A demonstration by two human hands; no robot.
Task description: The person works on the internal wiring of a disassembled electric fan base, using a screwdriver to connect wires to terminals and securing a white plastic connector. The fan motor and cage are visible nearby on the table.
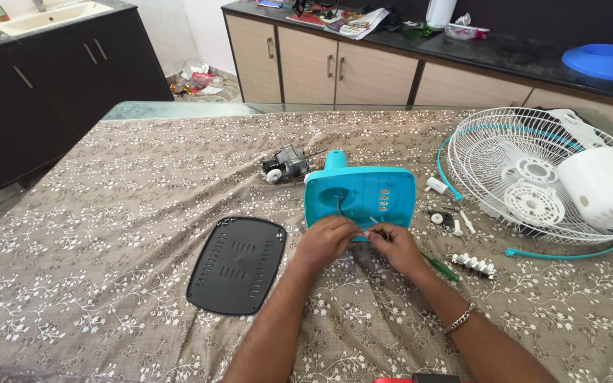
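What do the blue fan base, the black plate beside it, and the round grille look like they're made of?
Blue fan base: likely moulded plastic, smooth with a slight sheen. Black plate: apparently matte plastic, with moulded vent slots. Round grille: thin white wire spokes, probably coated metal, though the look leaves plastic possible.

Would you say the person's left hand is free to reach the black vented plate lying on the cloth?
Probably yes. The black vented plate lies flat just left of the left hand, with only bare tablecloth between them. That hand, though, is busy at the turquoise fan base.
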